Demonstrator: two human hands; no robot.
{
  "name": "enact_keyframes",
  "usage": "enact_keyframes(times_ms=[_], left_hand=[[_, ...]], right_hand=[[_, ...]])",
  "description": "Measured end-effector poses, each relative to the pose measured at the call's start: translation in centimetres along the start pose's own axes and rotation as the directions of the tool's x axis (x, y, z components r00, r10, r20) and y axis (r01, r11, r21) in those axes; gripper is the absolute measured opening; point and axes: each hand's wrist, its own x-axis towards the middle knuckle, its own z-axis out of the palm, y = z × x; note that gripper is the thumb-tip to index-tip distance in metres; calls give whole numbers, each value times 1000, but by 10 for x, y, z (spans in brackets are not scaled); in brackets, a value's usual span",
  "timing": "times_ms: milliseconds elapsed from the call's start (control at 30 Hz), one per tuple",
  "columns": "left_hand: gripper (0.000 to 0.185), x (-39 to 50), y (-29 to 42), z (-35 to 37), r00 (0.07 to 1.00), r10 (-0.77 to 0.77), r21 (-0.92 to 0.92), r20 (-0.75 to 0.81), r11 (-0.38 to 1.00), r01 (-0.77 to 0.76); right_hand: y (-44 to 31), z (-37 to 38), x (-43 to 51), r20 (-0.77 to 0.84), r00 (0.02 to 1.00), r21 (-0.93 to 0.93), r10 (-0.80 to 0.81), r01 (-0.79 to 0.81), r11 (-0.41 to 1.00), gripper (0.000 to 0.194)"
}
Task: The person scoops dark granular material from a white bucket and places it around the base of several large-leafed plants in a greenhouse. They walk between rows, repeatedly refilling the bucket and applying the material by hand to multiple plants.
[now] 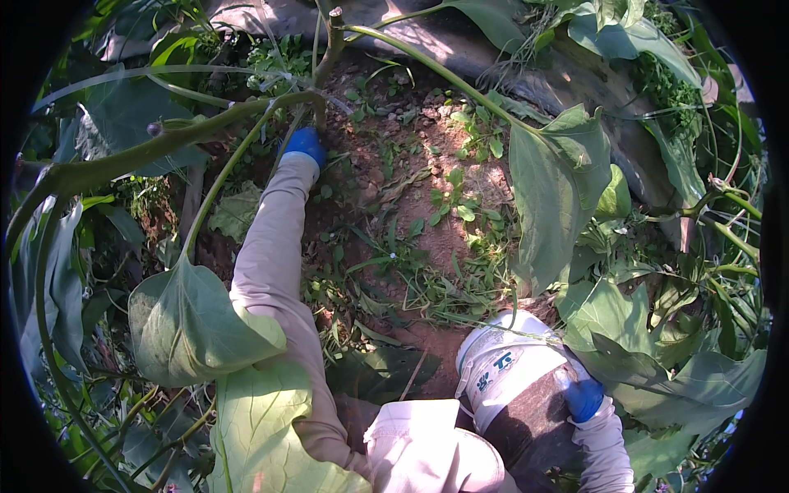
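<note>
My left hand [304, 145], in a blue glove, reaches forward to the base of a thick, curved plant stem [203, 126]. Stems and shade partly cover its fingers, so whether it grips anything is unclear. At the lower right, my right hand [580, 394], also gloved in blue, rests against the side of a white plastic bucket [499, 363] that bears printed writing. The bucket lies tilted beside my leg, and the fingers of that hand are partly hidden. A large green leaf [555, 197] hangs beyond the bucket, and another [197, 326] overlaps my left sleeve.
Reddish soil [431, 240] with low weeds runs between the rows. Dark sheeting [468, 49] curves across the back and right. Broad-leaved plants stand on both sides, with a thin cord [154, 71] at the upper left. A pale leaf [277, 431] covers the lower left foreground.
</note>
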Motion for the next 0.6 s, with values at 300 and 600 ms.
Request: enact_keyframes(times_ms=[300, 600], left_hand=[[24, 6, 83, 26, 755, 191, -230, -628, 880, -415], [24, -9, 57, 13, 942, 301, -500, -151, 798, -336]], right_hand=[[6, 1, -4, 8, 1000, 10, 20, -20, 1000, 45], [12, 1, -11, -2, 998, 22, 62, -62, 998, 45]])
